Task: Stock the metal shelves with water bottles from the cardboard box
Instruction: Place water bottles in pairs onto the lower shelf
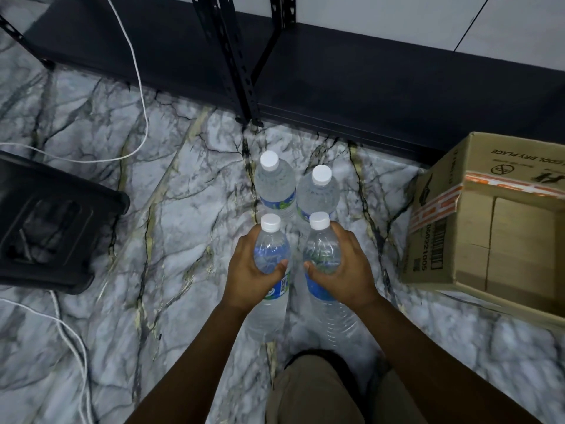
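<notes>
Each hand, left hand (250,264) and right hand (345,264), has fingers curled round one bottle; swinging forward may topple the standing bottles (276,185).

Four water bottles (276,185), one cardboard box (477,228), one black crate (46,221), two hands (253,270).

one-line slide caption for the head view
Each hand grips a water bottle, left hand and right hand, above two bottles standing on the marble floor.
</notes>
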A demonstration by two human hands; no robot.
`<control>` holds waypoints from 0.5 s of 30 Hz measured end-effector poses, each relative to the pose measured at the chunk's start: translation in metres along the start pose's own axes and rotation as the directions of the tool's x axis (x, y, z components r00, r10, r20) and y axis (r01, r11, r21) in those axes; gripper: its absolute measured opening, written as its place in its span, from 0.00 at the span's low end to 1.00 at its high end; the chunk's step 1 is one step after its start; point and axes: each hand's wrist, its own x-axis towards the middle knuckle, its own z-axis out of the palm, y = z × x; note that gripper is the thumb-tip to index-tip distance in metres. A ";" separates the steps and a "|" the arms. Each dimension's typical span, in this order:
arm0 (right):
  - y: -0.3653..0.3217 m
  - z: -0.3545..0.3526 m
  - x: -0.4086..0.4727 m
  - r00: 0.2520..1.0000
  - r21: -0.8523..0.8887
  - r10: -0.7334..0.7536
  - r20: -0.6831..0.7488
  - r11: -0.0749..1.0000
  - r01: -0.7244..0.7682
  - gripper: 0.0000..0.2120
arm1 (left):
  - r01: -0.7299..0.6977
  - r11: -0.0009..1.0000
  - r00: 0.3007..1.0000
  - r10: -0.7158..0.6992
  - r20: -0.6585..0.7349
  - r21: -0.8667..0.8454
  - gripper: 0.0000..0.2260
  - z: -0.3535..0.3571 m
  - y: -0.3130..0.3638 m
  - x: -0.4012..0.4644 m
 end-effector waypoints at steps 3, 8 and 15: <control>-0.011 -0.025 -0.002 1.000 0.053 0.021 0.003 0.998 -0.022 0.42 | 0.016 1.000 1.000 -0.016 -0.019 -0.007 0.32 0.001 0.022 -0.009; -0.036 -0.063 -0.004 0.999 0.130 0.050 0.002 0.990 -0.050 0.41 | 0.043 0.999 0.999 -0.044 -0.013 -0.028 0.33 0.000 0.073 -0.014; -0.070 -0.112 0.000 0.995 0.186 0.102 0.015 0.977 -0.103 0.41 | 0.049 0.997 0.998 -0.051 -0.037 -0.052 0.33 -0.005 0.139 -0.010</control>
